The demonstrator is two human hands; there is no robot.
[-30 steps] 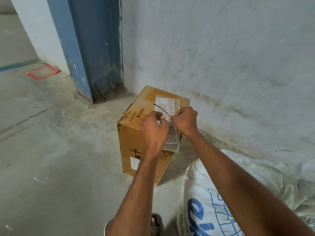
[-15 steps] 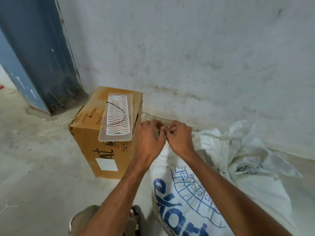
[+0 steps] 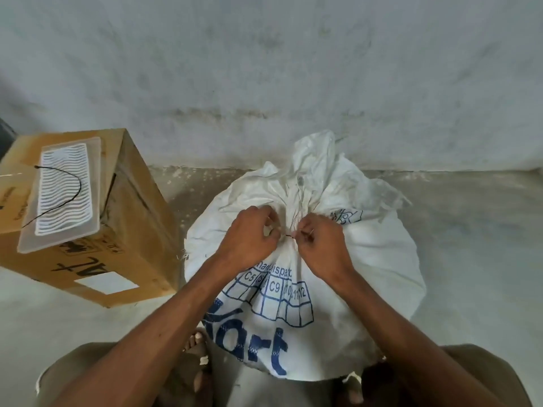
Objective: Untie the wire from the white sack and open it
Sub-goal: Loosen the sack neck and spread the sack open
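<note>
The wire [image 3: 289,235], a short reddish twist at the gathered neck of the white sack [image 3: 367,259], is being pinched between the left hand [image 3: 249,240] and right hand [image 3: 321,245], presumably so it can be unwound. The sack is being kept upright on the floor near the person's knees, neck uppermost for access. At far left, a cardboard box [image 3: 129,230] is bearing a plastic tray [image 3: 63,189] and a loose black wire [image 3: 63,188].

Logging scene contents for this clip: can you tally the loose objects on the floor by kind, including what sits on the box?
White sacks: 1, the white sack, neck gathered under the left hand and right hand
Cardboard boxes: 1, the cardboard box
Plastic trays: 1, the ribbed plastic tray on the box
Loose wires: 1, the black wire on the tray
Total: 4
</note>
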